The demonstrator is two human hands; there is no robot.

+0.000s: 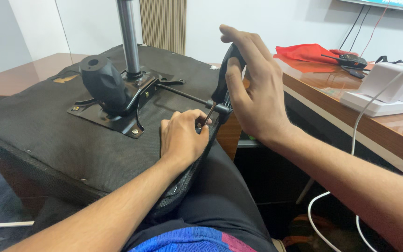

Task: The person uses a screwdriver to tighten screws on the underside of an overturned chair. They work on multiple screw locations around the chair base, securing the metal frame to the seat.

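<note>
Fingers of right hand wrapped around upright screwdriver handle, left hand fingers pinching its shaft on upturned chair seat

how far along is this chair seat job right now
Done: the black metal plate sits on the upturned seat with gold screws showing at its corners. In hand: the right hand holds a screwdriver, its tip steadied by the left hand near the seat's edge. Left: whatever that tip is on; it is hidden.
</note>
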